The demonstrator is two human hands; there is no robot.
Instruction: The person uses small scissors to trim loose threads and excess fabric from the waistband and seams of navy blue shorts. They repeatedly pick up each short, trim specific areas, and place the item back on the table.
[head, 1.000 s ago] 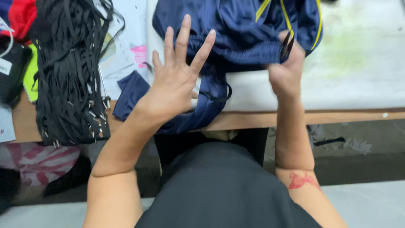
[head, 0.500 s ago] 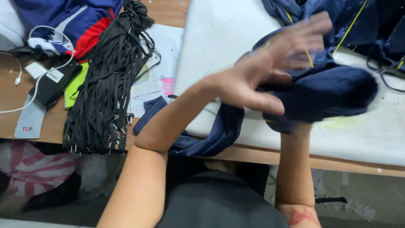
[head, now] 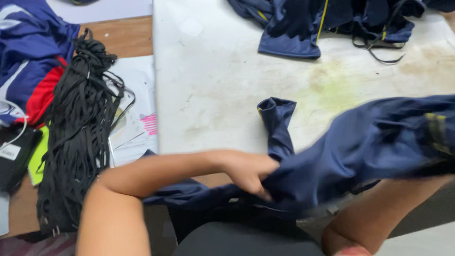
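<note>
A navy blue garment (head: 374, 142) with a yellow stripe is lifted off the white table (head: 222, 80), blurred by motion. My left hand (head: 249, 171) is closed on its lower fold near the table's front edge. The cloth hides my right hand; only that forearm (head: 379, 213) shows below it. A loose sleeve end (head: 277, 118) of the garment rests on the table top.
A second navy garment with yellow trim and black cords (head: 332, 21) lies at the table's far side. A thick bundle of black straps (head: 78, 132) lies on the wooden bench to the left, beside papers (head: 137, 118) and blue and red clothing (head: 28, 61).
The view has swung left and down. My left hand went from spread open above the cloth to closed on it, and the garment has been pulled toward me and to the right.
</note>
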